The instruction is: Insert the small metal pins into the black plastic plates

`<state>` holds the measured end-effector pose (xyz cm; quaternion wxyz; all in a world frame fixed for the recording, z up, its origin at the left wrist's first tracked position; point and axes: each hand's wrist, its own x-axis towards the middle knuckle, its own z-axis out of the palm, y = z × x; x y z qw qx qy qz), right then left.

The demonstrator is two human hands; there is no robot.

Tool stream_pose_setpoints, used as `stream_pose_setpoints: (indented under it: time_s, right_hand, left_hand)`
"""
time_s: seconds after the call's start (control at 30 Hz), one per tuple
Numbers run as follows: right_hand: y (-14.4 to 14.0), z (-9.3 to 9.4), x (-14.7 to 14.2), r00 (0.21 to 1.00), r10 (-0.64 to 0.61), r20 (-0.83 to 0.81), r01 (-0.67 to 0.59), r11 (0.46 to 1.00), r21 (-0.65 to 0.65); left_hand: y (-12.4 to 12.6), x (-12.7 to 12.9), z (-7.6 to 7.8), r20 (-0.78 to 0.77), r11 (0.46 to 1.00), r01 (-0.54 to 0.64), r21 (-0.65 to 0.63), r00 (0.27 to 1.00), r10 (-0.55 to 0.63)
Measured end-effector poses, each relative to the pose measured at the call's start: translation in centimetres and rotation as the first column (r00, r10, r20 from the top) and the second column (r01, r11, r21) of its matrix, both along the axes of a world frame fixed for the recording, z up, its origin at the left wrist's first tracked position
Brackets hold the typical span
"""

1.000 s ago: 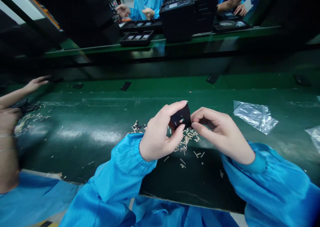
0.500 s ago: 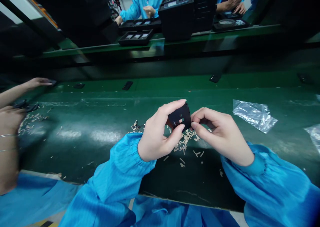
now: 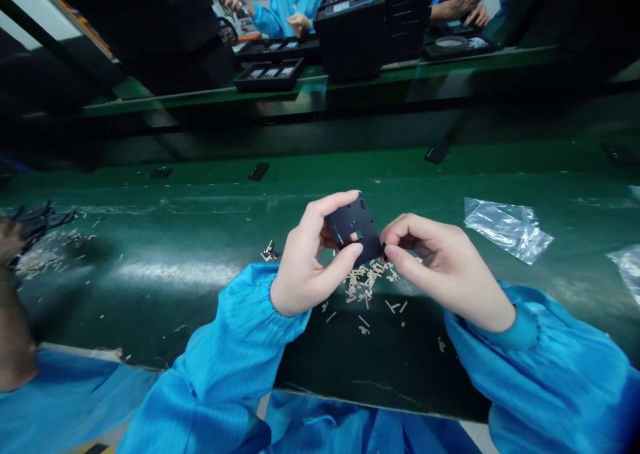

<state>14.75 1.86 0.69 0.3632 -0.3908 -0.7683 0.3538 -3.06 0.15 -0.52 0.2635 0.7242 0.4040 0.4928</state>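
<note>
A flat black plastic cover [image 3: 367,226] with small cut-outs is tilted in front of me, above the green bench. My left hand [image 3: 314,257] is closed on its left side, with the thumb near the lower edge and the fingers along the top and behind. At the cover's lower right corner, my right hand [image 3: 435,264] pinches a tiny dark piece [image 3: 384,251]; whether that piece is still joined to the cover I cannot tell. Many small beige scraps [image 3: 367,282] lie on the bench below the hands, and a little cluster of dark and pale bits [image 3: 271,251] sits left of them.
Clear plastic bags [image 3: 507,227] lie at the right. Along the green strip behind are several black parts [image 3: 259,171]. A co-worker's hand [image 3: 9,241] is beside a black pile [image 3: 37,221] at the left. Black trays [image 3: 270,74] and other co-workers are across the bench.
The black cover has turned to show more of its flat face, and my left hand has shifted slightly left and up. The neighbour's reaching arm at the left has drawn back.
</note>
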Motion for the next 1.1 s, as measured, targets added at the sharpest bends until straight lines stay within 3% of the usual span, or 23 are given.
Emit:
stream_pose_setpoints:
  time_s: [0.8,1.1]
  right_hand:
    - [-0.2,0.2,-0.1,0.999,0.0,0.032,0.001,1.0,-0.015]
    - [-0.7,0.7,-0.3,1.0,0.023,0.015,-0.022,0.999,-0.048]
  left_hand:
    - [0.3,-0.5,0.2,0.011,0.991,0.116,-0.061,0.993,-0.115]
    - [1.1,-0.9,-0.6,0.147,0.972,0.209,-0.105,0.97,-0.193]
